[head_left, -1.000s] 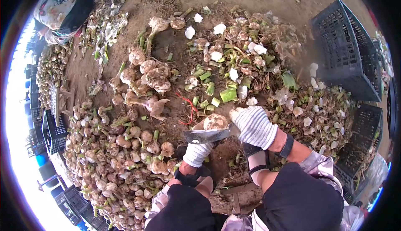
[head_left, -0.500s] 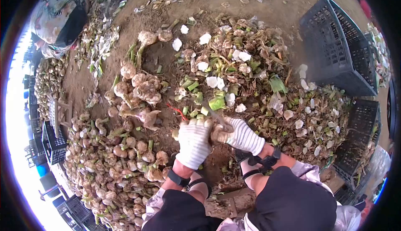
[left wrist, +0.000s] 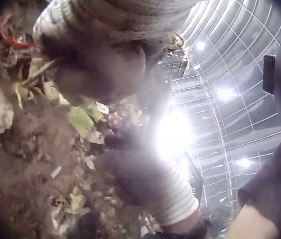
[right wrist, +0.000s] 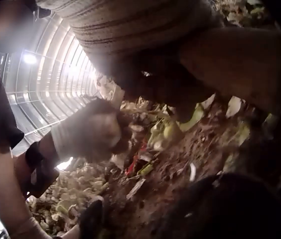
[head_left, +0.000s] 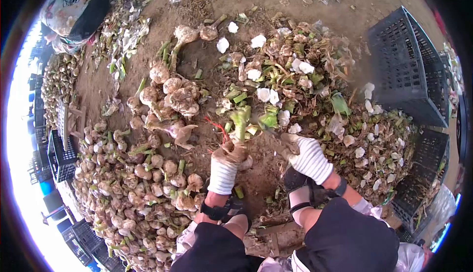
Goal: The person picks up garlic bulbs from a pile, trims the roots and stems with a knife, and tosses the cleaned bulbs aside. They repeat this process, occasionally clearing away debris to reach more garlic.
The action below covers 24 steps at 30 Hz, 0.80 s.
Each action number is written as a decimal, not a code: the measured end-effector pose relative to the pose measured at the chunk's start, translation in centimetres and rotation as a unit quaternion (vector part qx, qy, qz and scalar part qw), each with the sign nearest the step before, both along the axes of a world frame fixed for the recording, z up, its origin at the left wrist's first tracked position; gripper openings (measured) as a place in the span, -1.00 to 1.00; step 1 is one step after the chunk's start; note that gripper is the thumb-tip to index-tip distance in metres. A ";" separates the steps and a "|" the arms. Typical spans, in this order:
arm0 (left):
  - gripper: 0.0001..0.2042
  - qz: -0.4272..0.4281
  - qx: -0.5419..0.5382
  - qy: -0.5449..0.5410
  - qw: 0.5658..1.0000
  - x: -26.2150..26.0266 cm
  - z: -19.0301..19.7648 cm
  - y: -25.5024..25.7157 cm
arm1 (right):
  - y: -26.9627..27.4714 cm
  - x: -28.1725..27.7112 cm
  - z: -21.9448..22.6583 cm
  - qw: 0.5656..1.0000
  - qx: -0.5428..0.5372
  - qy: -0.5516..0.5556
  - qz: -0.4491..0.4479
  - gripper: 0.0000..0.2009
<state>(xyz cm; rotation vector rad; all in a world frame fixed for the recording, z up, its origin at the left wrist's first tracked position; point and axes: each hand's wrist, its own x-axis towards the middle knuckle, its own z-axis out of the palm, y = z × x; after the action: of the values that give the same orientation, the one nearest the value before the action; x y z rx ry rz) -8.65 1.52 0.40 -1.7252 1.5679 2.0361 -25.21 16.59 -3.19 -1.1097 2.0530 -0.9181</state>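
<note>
In the head view my left hand [head_left: 224,168], in a white knit glove with soiled fingers, grips a garlic bulb [head_left: 247,162]. Its thick green stem [head_left: 240,122] points away from me, and the fingers hide much of the bulb. To its right, my right hand [head_left: 310,160], in a striped glove, holds a knife whose dark blade [head_left: 270,133] points up and left, apart from the bulb. Both wrist views are dim and blurred; the left glove [right wrist: 88,132] shows in the right wrist view, and the right glove [left wrist: 173,194] in the left wrist view.
A large heap of garlic bulbs [head_left: 143,198] lies at left, with loose stemmed bulbs [head_left: 170,95] ahead. Cut stems and dry leaves [head_left: 295,65] cover the ground at right. A black crate [head_left: 409,65] stands far right, another crate [head_left: 423,168] nearer. A red string [head_left: 217,127] lies ahead.
One second ago the blade lay against a bulb in the left hand; then the hands came together. Now they are apart, the left holding a bulb with a long green stem.
</note>
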 end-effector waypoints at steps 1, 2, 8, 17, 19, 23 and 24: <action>-0.72 -0.061 -0.084 0.031 0.994 1.1 -1.9 0.5 | -0.6 -0.3 1.2 0.998 0.020 0.026 0.044 -0.62; -0.74 -0.113 -0.174 0.056 0.977 2.2 -3.7 0.9 | -1.3 -0.5 2.9 0.994 0.041 0.053 0.087 -0.62; -0.81 -0.045 -0.120 0.115 0.985 0.6 0.2 0.8 | -4.7 0.0 1.5 0.987 0.045 0.052 0.147 -0.67; -0.78 -0.079 -0.346 -0.015 0.935 10.0 5.0 -3.9 | 3.0 -2.7 -0.4 0.983 0.100 -0.133 -0.082 -0.80; -0.63 -0.238 -0.432 -0.322 0.808 14.4 6.9 -5.2 | 1.0 -2.8 0.9 0.981 0.091 -0.153 -0.081 -0.76; -0.54 -0.197 -0.603 -0.474 0.611 19.6 8.5 -7.5 | 0.8 -3.0 -1.1 0.987 0.122 -0.089 -0.057 -0.75; -0.53 -0.135 -0.685 -0.395 0.597 19.9 7.7 -8.1 | 0.9 -3.0 -2.1 0.986 0.126 -0.093 -0.060 -0.75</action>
<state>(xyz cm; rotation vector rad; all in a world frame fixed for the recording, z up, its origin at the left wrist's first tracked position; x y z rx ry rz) 11.23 -6.62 8.13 -1.7873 2.7109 -0.5884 -28.19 17.50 -5.32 -0.7460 2.0307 -0.7624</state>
